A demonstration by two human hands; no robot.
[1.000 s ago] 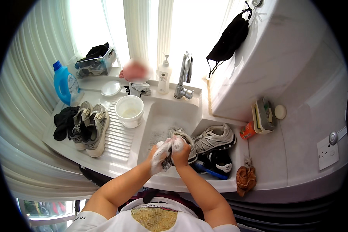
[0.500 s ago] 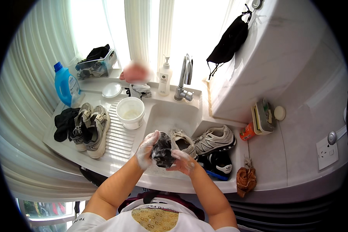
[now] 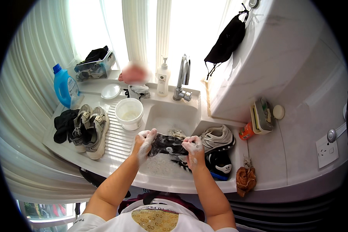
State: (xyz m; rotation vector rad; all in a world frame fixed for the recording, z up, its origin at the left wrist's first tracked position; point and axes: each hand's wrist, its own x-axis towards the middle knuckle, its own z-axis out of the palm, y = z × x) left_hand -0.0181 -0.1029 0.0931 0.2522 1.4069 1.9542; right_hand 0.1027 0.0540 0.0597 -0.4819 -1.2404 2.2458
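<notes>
A wet black piece of cloth (image 3: 168, 145) with white suds on it is stretched sideways over the near part of the sink (image 3: 170, 115). My left hand (image 3: 144, 144) grips its left end, and my right hand (image 3: 194, 150) closes round the right end. Foam coats both hands. Behind the cloth shows the top of a beige sneaker (image 3: 176, 133), mostly covered. Another beige sneaker (image 3: 219, 139) lies beside my right hand, above a black shoe with a white heel (image 3: 219, 162). Foamy water (image 3: 158, 167) lies below the cloth.
A white bucket (image 3: 129, 123) stands on the ribbed drainboard, beside a pair of grey sneakers (image 3: 97, 131). Farther back are a blue detergent bottle (image 3: 65, 88), a pump bottle (image 3: 162, 80) and the faucet (image 3: 183, 81). A brown pouch (image 3: 246, 181) hangs at the right edge.
The black cloth was bunched between my cupped hands; now it is pulled out flat. My right hand has moved right and up, closing on the cloth's end.
</notes>
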